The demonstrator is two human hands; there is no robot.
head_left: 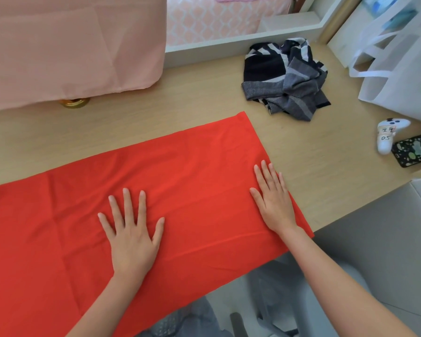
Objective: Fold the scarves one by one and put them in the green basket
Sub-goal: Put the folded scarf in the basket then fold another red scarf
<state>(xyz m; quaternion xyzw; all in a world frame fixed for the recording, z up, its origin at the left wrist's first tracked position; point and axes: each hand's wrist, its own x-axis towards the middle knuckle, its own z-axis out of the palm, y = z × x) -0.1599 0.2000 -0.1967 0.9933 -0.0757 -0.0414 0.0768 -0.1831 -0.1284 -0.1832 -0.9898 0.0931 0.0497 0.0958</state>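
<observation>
The person is pressing both palms flat on the red scarf (170,181), which is lying spread across the wooden table (314,152) through the frame's lower left. The left hand (131,237), fingers splayed, is resting mid-cloth, and the right hand (272,203), fingers straight and together, is lying by the scarf's right edge; neither is gripping anything.

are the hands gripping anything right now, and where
Nothing is gripped. Both the left hand and right hand lie flat, fingers straight, pressing on the red scarf.
</observation>
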